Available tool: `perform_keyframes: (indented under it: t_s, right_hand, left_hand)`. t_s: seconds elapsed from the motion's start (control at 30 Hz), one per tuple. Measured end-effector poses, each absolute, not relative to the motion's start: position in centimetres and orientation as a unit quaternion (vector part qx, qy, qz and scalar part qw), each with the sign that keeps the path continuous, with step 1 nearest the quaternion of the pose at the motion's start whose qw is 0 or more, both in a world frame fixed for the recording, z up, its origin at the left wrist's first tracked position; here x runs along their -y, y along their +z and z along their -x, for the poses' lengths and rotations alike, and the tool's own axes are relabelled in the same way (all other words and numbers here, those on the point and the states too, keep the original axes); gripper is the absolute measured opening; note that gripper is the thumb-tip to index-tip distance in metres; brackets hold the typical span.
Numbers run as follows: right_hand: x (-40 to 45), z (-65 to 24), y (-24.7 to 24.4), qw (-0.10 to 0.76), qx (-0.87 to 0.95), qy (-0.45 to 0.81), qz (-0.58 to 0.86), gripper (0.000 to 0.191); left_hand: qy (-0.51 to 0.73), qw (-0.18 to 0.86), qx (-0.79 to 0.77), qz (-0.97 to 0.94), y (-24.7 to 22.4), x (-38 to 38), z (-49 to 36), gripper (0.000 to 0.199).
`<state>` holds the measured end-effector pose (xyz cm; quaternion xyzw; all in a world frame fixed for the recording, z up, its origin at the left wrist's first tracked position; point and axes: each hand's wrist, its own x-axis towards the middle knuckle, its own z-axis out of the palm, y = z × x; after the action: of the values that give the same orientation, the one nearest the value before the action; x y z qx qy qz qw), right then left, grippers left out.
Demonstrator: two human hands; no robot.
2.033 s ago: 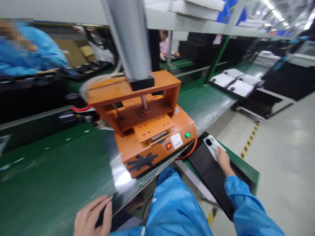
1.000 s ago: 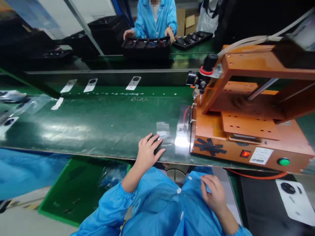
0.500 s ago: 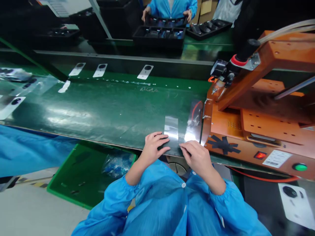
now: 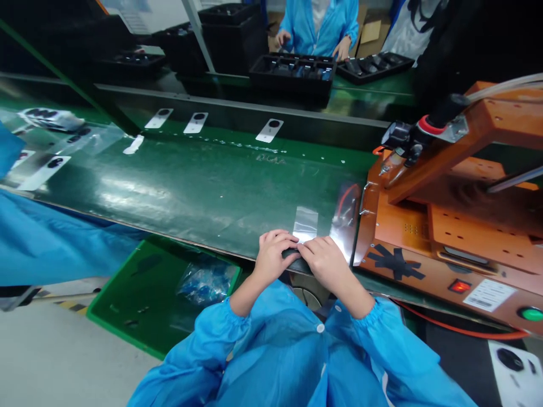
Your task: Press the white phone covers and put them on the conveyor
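A small rectangular piece of clear film [image 4: 306, 219] lies on the green bench top [image 4: 195, 192], near its front edge. My left hand [image 4: 275, 254] rests at the near left corner of the film, fingers stretched out and the thumb apart. From the right, my right hand [image 4: 328, 263] is closed, its fingertips pressed together over the film's near end. The fingertips of both hands meet there and hide that end. Just right of the film lies a larger glossy clear sheet [image 4: 344, 220], beside the orange machine.
The orange press machine [image 4: 394, 209] stands at right. White phone back panels [image 4: 269, 131] lie along the bench's far side. Below the front edge is a green bin [image 4: 139, 305] with plastic bags. Across the bench, a person in blue stands behind black trays [image 4: 292, 76].
My right hand has moved left until its fingertips meet those of my left hand at the film's near end. Across the bench, the other person's hands have come off the tray.
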<state>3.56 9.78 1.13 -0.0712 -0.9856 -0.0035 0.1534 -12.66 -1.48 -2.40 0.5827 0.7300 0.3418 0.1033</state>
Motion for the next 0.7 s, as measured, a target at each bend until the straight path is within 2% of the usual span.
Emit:
perform_keyframes:
  t_s: [0.17, 0.27, 0.33, 0.4, 0.53, 0.7]
  right_hand:
    - [-9.3, -3.3, 1.8, 0.132, 0.988, -0.062, 0.048, 0.015]
    - [-8.6, -4.5, 1.9, 0.152, 0.983, -0.079, 0.066, 0.011]
    - [-7.8, -6.2, 1.5, 0.206, 0.972, -0.06, 0.095, 0.01]
    - [-7.1, -8.0, 0.6, 0.296, 0.945, -0.018, 0.135, 0.016]
    - [-6.9, -10.2, -2.1, 0.461, 0.858, 0.083, 0.211, 0.026]
    - [-7.7, -10.1, -4.9, 0.496, 0.848, 0.079, 0.168, 0.024]
  left_hand:
    - [0.326, 0.098, -0.734, -0.588, -2.6, 1.5, 12.5, 0.01]
    - [0.285, 0.097, -0.714, -0.632, -2.4, 1.9, 12.6, 0.029]
    - [0.249, 0.098, -0.692, -0.671, -2.2, 2.2, 12.7, 0.05]
    - [0.224, 0.1, -0.67, -0.7, -1.9, 2.2, 12.9, 0.065]
    - [0.207, 0.129, -0.633, -0.735, -1.4, 0.9, 13.1, 0.071]
    - [0.185, 0.164, -0.604, -0.758, 0.1, -1.2, 13.3, 0.08]
